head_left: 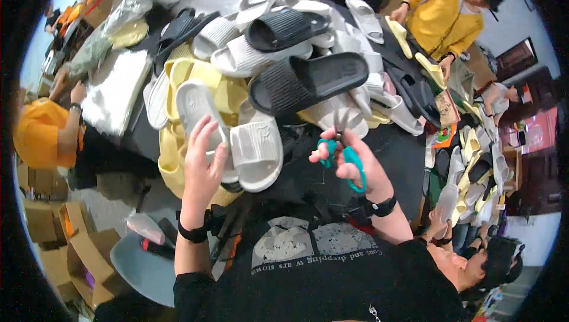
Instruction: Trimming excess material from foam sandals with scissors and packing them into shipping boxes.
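Reading the view as a clock face, the left hand point(201, 156) is at nine o'clock, its fingers loosely spread and its thumb well apart from them, with nothing visibly gripped; it overlaps the lower part of a light grey slide sandal point(192, 98) at ten o'clock, though I cannot tell whether the fingertips touch it; the right hand point(372, 171), between three and four o'clock, is curled around teal-handled scissors point(351, 155), thumb and fingers at the loops, the metal blades pointing toward twelve o'clock; how far apart the blades stand is too small to tell; a whitish ribbed slide point(256, 149) lies just left of the clock's centre, between the hands, on the near edge of the heap; a large black ribbed slide point(311, 82) lies at one o'clock on top of paler ones, with a second black slide point(275, 31) at twelve; yellow slides point(222, 92) sit between ten and eleven; beneath is a black table point(398, 159); between one and two o'clock a person in a yellow top point(435, 10) handles pale yellow slides point(431, 70); a person in orange point(44, 132) is at nine, near stacked clear plastic bags point(115, 91); a grey chair point(139, 268) and cardboard boxes point(89, 248) are toward eight.
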Demonstrator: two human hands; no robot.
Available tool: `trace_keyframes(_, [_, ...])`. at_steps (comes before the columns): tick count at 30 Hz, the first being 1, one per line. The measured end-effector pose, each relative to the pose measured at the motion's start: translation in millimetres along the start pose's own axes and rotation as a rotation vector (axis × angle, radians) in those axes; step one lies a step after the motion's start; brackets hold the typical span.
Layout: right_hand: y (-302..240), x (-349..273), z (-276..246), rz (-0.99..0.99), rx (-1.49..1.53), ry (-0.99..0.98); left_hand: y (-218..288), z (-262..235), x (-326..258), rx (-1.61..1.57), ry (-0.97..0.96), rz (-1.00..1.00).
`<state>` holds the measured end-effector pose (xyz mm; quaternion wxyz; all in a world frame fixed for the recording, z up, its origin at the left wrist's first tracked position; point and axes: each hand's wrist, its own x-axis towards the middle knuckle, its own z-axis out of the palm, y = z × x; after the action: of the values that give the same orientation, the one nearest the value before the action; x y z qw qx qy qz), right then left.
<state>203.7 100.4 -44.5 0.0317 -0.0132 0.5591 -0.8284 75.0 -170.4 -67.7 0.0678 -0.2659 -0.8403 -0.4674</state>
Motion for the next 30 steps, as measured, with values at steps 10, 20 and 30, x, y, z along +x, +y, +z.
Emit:
trace_keyframes(10, [15.8,-29.5,-34.5,0.018,-0.249,0.242,13.3,73.7,125.1,-0.02,-0.26,0.24])
trace_keyframes(20, [23.7,-43.0,-53.1,0.091,-0.187,0.333,28.9,160.6,194.2,-0.115,-0.566,0.179])
trace_keyframes(30, [-27.3,-52.9,-41.4,-0.171,-0.074,0.467,103.8,134.9,131.5,-0.597,-0.653,0.228])
